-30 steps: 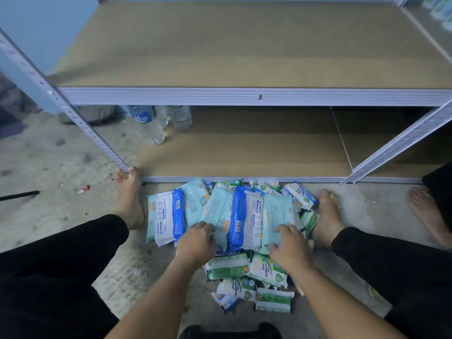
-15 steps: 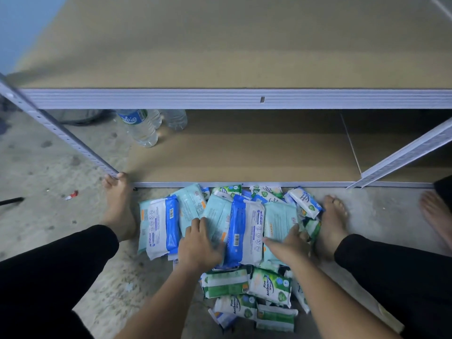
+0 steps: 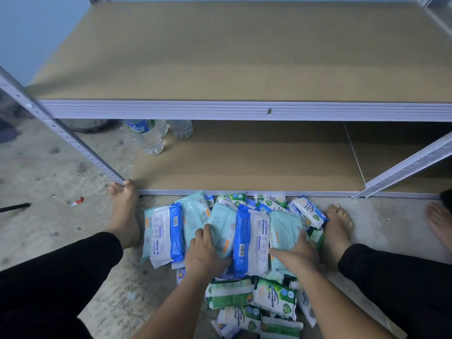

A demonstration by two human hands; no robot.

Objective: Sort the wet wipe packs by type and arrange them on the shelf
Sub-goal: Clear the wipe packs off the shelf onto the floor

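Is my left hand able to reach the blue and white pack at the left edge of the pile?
Probably yes. That pack lies on top with nothing over it, just left of your left hand, which rests on a teal pack.

- Blue-and-white packs among pale teal packs.
- Green-and-white packs nearest.
- Shelf boards tan, frame pale grey.
- Floor mottled grey.
- Trousers black.
- Wall light blue, far left.
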